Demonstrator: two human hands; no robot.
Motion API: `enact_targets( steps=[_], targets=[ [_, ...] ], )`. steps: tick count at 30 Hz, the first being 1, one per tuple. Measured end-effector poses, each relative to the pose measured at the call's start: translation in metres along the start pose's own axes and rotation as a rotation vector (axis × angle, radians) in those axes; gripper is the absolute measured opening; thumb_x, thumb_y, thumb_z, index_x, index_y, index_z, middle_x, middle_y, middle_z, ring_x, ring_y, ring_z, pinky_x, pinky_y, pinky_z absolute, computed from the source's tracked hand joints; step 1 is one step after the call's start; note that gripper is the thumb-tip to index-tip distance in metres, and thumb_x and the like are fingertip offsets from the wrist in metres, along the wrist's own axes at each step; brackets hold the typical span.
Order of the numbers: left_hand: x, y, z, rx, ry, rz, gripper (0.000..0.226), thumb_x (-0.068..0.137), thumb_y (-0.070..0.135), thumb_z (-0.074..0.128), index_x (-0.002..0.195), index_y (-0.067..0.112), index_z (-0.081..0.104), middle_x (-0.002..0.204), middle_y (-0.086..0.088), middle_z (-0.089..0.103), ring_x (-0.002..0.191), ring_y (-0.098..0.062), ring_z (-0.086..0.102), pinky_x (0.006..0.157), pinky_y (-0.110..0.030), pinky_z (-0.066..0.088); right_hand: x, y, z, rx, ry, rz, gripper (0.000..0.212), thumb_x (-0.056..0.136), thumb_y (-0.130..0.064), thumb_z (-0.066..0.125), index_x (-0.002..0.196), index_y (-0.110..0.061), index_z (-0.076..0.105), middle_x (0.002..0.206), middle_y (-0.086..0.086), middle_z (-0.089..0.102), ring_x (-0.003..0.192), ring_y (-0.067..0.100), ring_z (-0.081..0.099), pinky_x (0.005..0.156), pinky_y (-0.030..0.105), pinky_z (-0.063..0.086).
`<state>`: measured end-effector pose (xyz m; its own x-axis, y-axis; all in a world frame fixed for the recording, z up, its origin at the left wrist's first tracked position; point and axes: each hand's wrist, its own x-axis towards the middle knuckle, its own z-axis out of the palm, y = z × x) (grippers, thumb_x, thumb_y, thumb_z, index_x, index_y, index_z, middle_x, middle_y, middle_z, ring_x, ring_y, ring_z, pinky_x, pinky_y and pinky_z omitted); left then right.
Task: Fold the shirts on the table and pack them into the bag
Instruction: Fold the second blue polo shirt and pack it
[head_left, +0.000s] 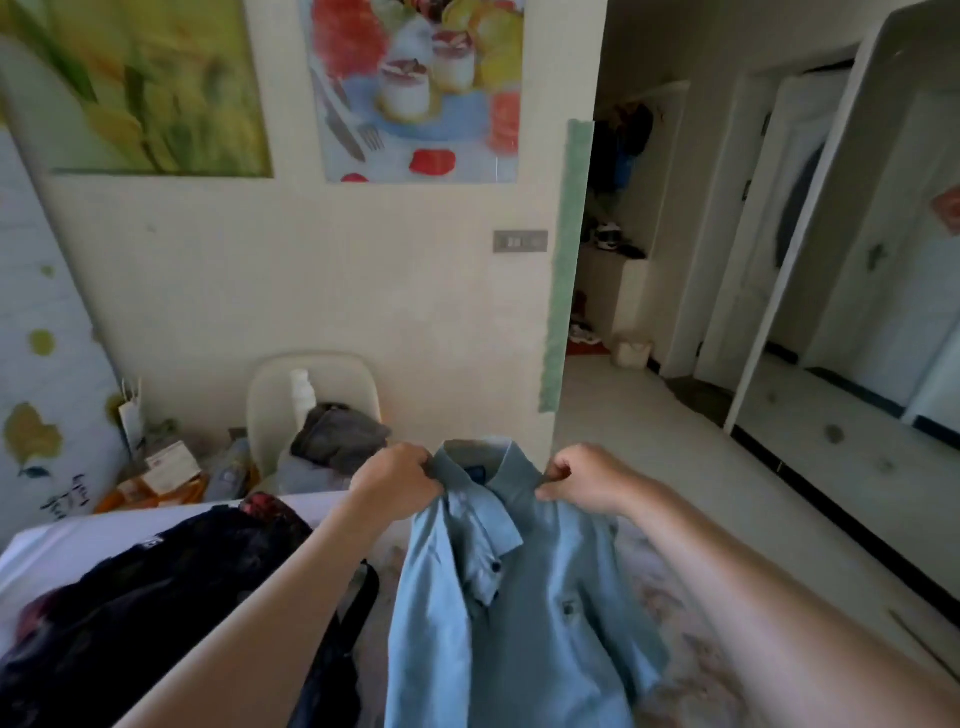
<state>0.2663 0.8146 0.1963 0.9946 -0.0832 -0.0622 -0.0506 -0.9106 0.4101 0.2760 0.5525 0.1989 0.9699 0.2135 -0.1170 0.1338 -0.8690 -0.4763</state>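
Note:
A light blue button-up shirt (519, 597) hangs in front of me, held up by its shoulders above the table (78, 535). My left hand (397, 480) grips the shirt's left shoulder beside the collar. My right hand (584, 478) pinches the right shoulder. The shirt's front with dark buttons faces me, one placket folded open. A black bag (156, 613) with a dark red pattern lies on the table at the lower left, its strap trailing beside the shirt.
A cream chair (311, 384) piled with grey clothes (337, 436) stands against the wall behind the table. Boxes and paper clutter (166, 473) sit at the left. A patterned cloth (675, 649) covers the table's right side. An open hallway lies to the right.

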Motion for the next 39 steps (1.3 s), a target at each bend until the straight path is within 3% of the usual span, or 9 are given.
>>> enact_targets(
  steps=[5, 9, 13, 15, 18, 22, 31, 36, 39],
  targets=[
    [0.051, -0.014, 0.073, -0.137, -0.216, -0.226, 0.009, 0.085, 0.014, 0.059, 0.086, 0.007, 0.065, 0.058, 0.0, 0.07, 0.055, -0.019, 0.07, 0.056, -0.03, 0.057, 0.052, 0.05, 0.062, -0.088, 0.001, 0.067, 0.025, 0.087, -0.041, 0.069, 0.07, -0.024, 0.06, 0.074, -0.008, 0.06, 0.073, 0.014, 0.057, 0.058, 0.03, 0.039],
    [0.098, -0.031, 0.124, -0.31, -0.078, -0.229, 0.024, 0.075, 0.025, 0.067, 0.092, 0.01, 0.061, 0.079, 0.0, 0.066, 0.083, -0.028, 0.069, 0.066, -0.034, 0.053, 0.099, 0.077, 0.105, 0.056, 0.154, 0.139, 0.021, 0.09, -0.032, 0.06, 0.075, -0.018, 0.065, 0.081, 0.001, 0.068, 0.08, 0.025, 0.063, 0.068, 0.034, 0.05],
    [0.098, -0.012, 0.151, -0.803, -0.002, -0.165, 0.043, 0.096, -0.019, 0.033, 0.106, 0.021, 0.044, 0.071, 0.012, 0.067, 0.07, -0.004, 0.064, 0.057, -0.015, 0.046, 0.126, 0.101, 0.148, 0.239, -0.002, 0.096, 0.056, 0.1, -0.027, 0.053, 0.153, -0.026, 0.035, 0.151, -0.005, 0.044, 0.13, 0.024, 0.052, 0.096, 0.032, 0.048],
    [0.098, -0.025, 0.181, -0.704, -0.006, -0.167, 0.041, 0.102, -0.01, 0.033, 0.101, 0.029, 0.044, 0.077, 0.013, 0.071, 0.067, 0.001, 0.064, 0.058, -0.015, 0.05, 0.123, 0.109, 0.174, 0.277, -0.152, 0.112, 0.077, 0.1, -0.025, 0.052, 0.159, -0.031, 0.003, 0.155, -0.015, 0.024, 0.126, 0.023, 0.054, 0.086, 0.027, 0.049],
    [0.09, -0.063, 0.223, -0.315, -0.305, -0.267, 0.034, 0.092, 0.029, 0.06, 0.124, 0.037, 0.052, 0.13, -0.005, 0.059, 0.108, -0.021, 0.061, 0.087, -0.034, 0.054, 0.111, 0.12, 0.218, 0.17, -0.241, 0.031, 0.075, 0.097, -0.024, 0.05, 0.159, -0.03, 0.008, 0.164, -0.006, 0.018, 0.145, 0.023, 0.034, 0.109, 0.036, 0.04],
    [0.048, -0.072, 0.259, 0.143, -0.501, -0.267, 0.079, 0.066, 0.066, 0.072, 0.131, 0.033, 0.043, 0.142, -0.003, 0.032, 0.133, -0.029, 0.034, 0.098, -0.044, 0.047, 0.093, 0.117, 0.266, -0.013, -0.394, -0.016, 0.07, 0.098, -0.026, 0.05, 0.159, -0.03, 0.015, 0.167, -0.001, 0.005, 0.153, 0.022, 0.01, 0.121, 0.042, 0.024],
    [0.028, -0.107, 0.268, 0.052, -0.441, -0.171, 0.014, 0.095, 0.031, 0.052, 0.103, 0.021, 0.056, 0.112, -0.004, 0.062, 0.098, -0.027, 0.057, 0.076, -0.035, 0.05, 0.075, 0.11, 0.302, -0.212, -0.494, -0.052, 0.07, 0.096, -0.032, 0.048, 0.157, -0.039, 0.014, 0.167, 0.006, -0.007, 0.153, 0.028, -0.002, 0.122, 0.049, 0.011],
    [0.016, -0.093, 0.283, 0.307, -0.608, -0.147, 0.101, 0.06, 0.081, 0.064, 0.137, 0.021, 0.038, 0.136, -0.006, 0.036, 0.128, -0.029, 0.034, 0.1, -0.044, 0.042, 0.071, 0.09, 0.314, -0.148, -0.365, -0.096, 0.059, 0.092, -0.018, 0.049, 0.148, -0.035, 0.041, 0.14, 0.003, 0.041, 0.129, 0.028, 0.039, 0.107, 0.037, 0.037],
    [0.003, -0.093, 0.309, 0.353, -0.526, -0.188, 0.078, 0.078, 0.062, 0.064, 0.139, 0.021, 0.04, 0.138, -0.007, 0.033, 0.129, -0.032, 0.031, 0.102, -0.046, 0.039, 0.072, 0.079, 0.324, 0.182, -0.452, 0.112, 0.058, 0.099, -0.025, 0.051, 0.152, -0.035, 0.03, 0.121, 0.002, 0.06, 0.104, 0.024, 0.064, 0.082, 0.034, 0.054]
  ],
)
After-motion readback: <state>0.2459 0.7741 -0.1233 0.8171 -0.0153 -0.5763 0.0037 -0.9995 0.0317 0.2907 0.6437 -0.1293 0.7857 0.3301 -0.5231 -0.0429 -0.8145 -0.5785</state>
